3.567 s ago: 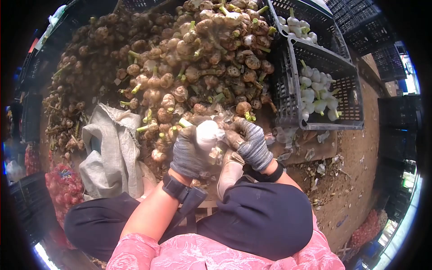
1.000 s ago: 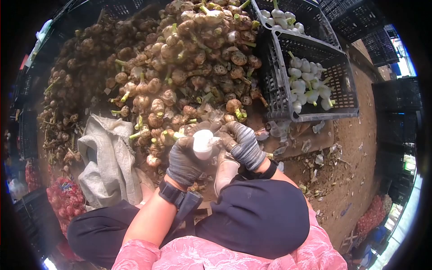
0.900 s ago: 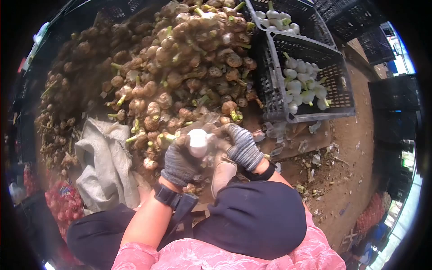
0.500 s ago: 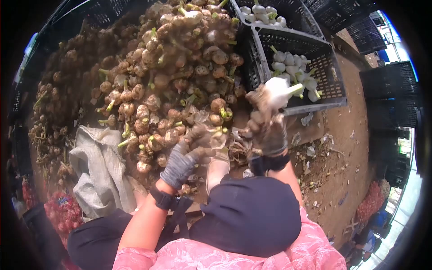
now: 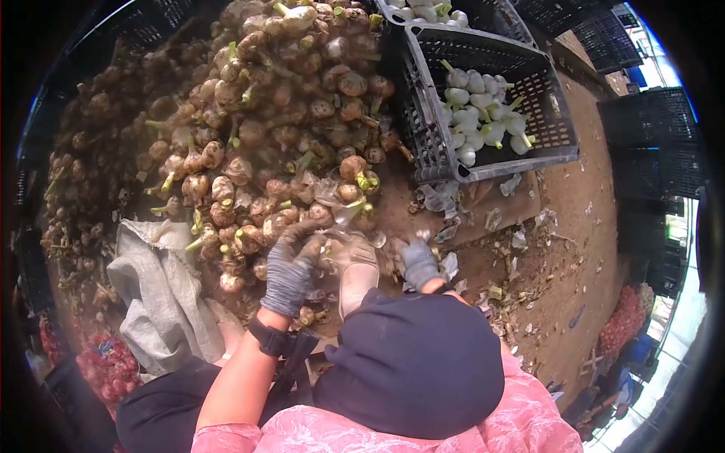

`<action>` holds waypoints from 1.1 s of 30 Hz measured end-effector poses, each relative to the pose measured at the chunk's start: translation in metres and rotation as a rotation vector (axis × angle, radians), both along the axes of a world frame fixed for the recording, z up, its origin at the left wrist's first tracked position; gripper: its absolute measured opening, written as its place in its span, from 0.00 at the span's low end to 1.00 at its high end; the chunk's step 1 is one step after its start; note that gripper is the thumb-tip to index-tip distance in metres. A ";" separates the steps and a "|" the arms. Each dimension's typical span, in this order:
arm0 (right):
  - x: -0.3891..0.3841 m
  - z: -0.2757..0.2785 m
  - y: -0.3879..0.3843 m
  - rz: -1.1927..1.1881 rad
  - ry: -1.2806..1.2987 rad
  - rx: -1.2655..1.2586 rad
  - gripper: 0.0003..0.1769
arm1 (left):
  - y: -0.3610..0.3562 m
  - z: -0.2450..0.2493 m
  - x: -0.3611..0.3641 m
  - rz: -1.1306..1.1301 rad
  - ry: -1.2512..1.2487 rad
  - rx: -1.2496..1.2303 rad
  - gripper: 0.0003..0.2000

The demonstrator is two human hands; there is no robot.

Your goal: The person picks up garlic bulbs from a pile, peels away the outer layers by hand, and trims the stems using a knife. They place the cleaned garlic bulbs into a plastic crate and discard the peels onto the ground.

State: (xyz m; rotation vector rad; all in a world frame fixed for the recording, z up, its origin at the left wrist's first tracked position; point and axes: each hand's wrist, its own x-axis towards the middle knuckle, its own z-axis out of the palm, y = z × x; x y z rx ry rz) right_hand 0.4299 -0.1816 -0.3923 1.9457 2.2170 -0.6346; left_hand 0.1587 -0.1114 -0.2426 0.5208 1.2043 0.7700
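My left hand point(image 5: 290, 266), in a dirty grey glove, is at the front edge of a heap of soil-covered garlic bulbs point(image 5: 260, 170). Its thumb and fingers curl around a brownish garlic bulb point(image 5: 329, 249), partly hidden, just above my shoe point(image 5: 359, 285). To the right of the shoe, my right hand point(image 5: 418, 260), also gloved, is low over the ground and smeared by motion. Its fingers are too blurred to show a grip. Clean white garlic bulbs point(image 5: 479, 109) with short green stems lie in a black plastic crate point(image 5: 498, 167) beyond it.
Behind that crate stands another black crate point(image 5: 521, 30) with white bulbs. A pale woven sack point(image 5: 155, 287) lies left of my legs, beside a red net bag point(image 5: 107, 366). Peeled skins point(image 5: 442, 200) litter the ground on the right. Stacked black crates point(image 5: 653, 151) stand at far right.
My right hand has come down and back from the crate's near edge; the white garlic bulb it held is out of it. My left hand has moved slightly up and left.
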 end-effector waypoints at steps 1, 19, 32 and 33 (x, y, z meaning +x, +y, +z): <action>0.001 0.023 -0.002 0.049 -0.137 -0.224 0.22 | -0.002 -0.012 0.001 0.036 -0.012 0.046 0.15; -0.080 0.098 0.110 -0.547 1.417 -0.458 0.10 | 0.002 -0.007 -0.007 -0.251 0.413 0.389 0.40; -0.117 0.295 0.152 -0.097 1.244 -0.504 0.16 | 0.021 0.122 0.000 0.253 -0.753 0.440 0.32; -0.121 0.317 0.151 -0.060 1.243 -0.460 0.16 | 0.019 0.125 -0.005 0.209 -0.307 0.652 0.30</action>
